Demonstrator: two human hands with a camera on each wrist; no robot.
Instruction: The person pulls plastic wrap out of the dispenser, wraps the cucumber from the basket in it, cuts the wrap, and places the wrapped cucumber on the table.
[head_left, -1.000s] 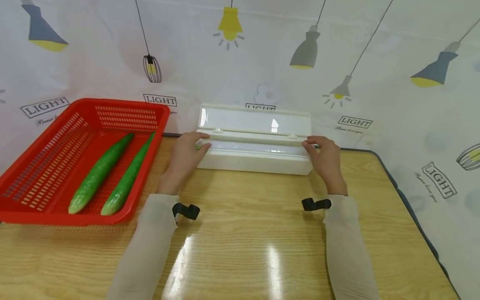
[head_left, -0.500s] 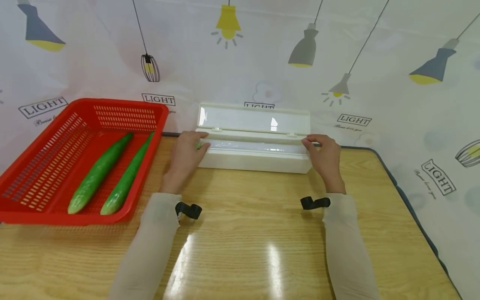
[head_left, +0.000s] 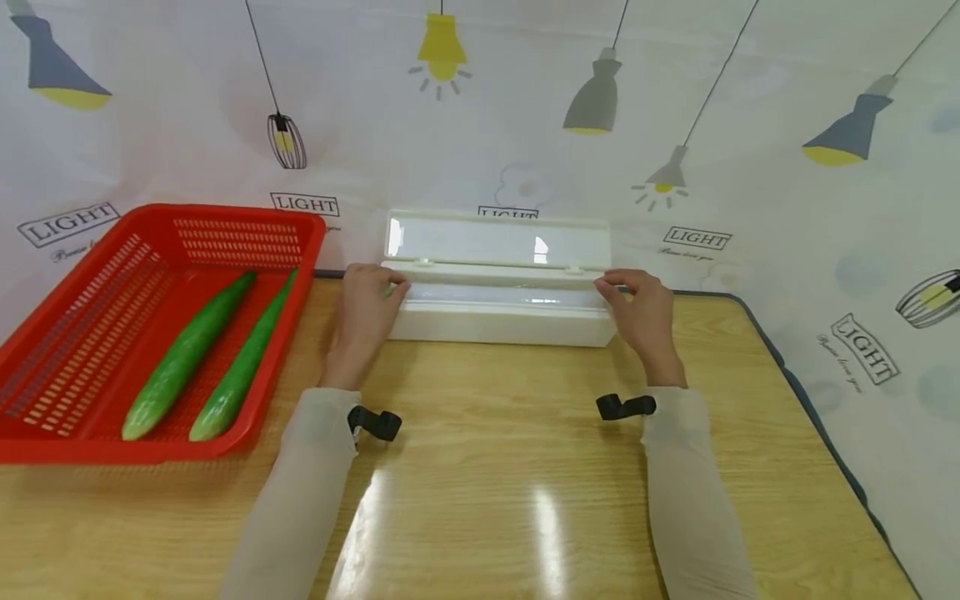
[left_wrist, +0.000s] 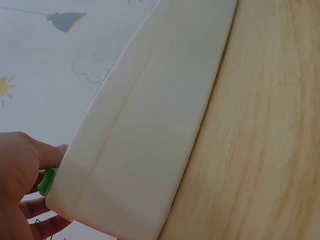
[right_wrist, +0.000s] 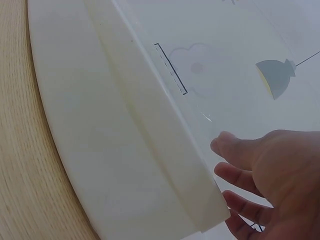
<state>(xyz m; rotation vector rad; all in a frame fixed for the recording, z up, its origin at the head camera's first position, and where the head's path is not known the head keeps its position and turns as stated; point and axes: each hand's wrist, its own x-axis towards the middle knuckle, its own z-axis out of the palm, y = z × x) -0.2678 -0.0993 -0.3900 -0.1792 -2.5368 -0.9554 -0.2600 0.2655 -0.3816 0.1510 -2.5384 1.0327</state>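
A long white cling film dispenser lies near the table's back edge, its clear lid standing up behind it. Glossy cling film shows inside the opening. At the left end, my left hand pinches the film's edge between thumb and index finger. My right hand does the same at the right end, thumb and index finger at the back corner. Beside the left fingers, a small green piece sticks out at the dispenser's end. The clear film between the fingertips is barely visible.
A red plastic basket stands on the left of the wooden table, holding two cucumbers. Right behind the dispenser rises a wall covering printed with lamps. The table's dark edge runs along the right.
My left thumb and index finger have come together from a spread position. The right hand stays at its end, fingers slightly closer. The head view has shifted a little, moving everything left in it.
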